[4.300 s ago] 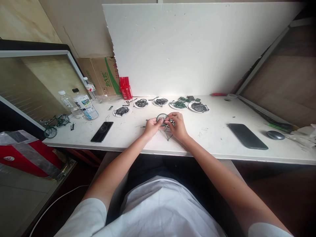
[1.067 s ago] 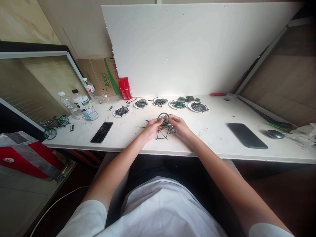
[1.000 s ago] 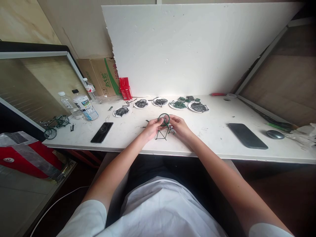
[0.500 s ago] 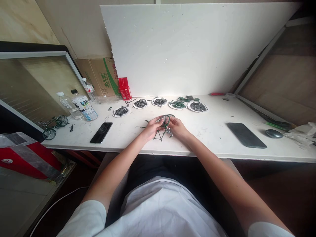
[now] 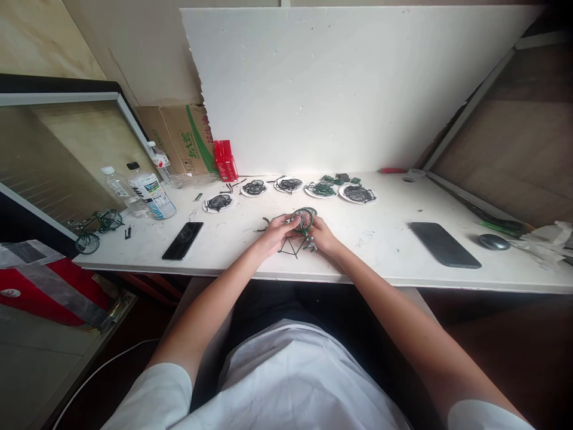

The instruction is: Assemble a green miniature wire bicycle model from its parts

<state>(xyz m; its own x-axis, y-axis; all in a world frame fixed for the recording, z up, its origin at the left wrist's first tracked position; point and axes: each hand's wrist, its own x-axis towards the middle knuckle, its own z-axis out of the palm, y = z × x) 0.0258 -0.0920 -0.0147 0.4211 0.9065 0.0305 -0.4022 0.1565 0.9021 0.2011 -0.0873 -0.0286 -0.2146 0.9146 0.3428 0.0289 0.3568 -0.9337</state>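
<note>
Between both hands is a small green model bicycle (image 5: 303,221), partly put together, its spoked wheel turned toward me. My left hand (image 5: 276,233) is closed on it from the left, thumb against the wheel. From the right, my right hand (image 5: 323,235) is closed on it near the wheel's edge; its fingertips are partly hidden. Thin dark frame bars (image 5: 289,247) hang below the hands. Small dark parts (image 5: 263,224) lie on the table just left of my left hand.
Behind the hands stands a row of white plates (image 5: 218,203) with model parts. A phone (image 5: 183,240) and bottles (image 5: 152,194) are on the left, near another assembled model bicycle (image 5: 98,228). To the right lie a dark flat slab (image 5: 445,245) and a mouse (image 5: 494,242).
The model bicycle has turned slightly between my hands, so its wheel faces me more fully. My right hand has shifted a little; both hands keep hold.
</note>
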